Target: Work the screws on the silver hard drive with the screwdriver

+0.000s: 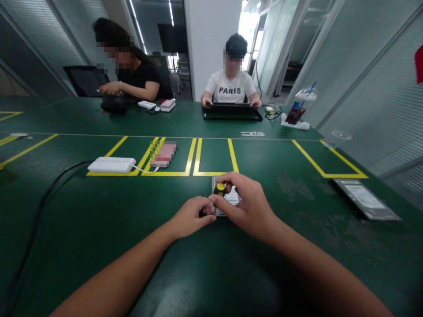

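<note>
A small hard drive with a white label [234, 197] lies on the green table in front of me, partly covered by my hands. My right hand [249, 202] is closed around the black and yellow handle of a screwdriver [220, 190], held over the drive with its round yellow end facing up. The screwdriver's tip is hidden. At the drive's left edge, my left hand [194, 215] is closed, thumb and curled fingers against the drive. Something dark shows under those fingers, too small to name.
A larger hard drive [365, 200] lies at right. Yellow tape [216, 173] marks the green table [158, 273]. A white power bank [112, 164] is cabled to a pink phone [164, 154]. Across sit two people, one holding a black tray [233, 112]. An iced drink [300, 105] stands back right.
</note>
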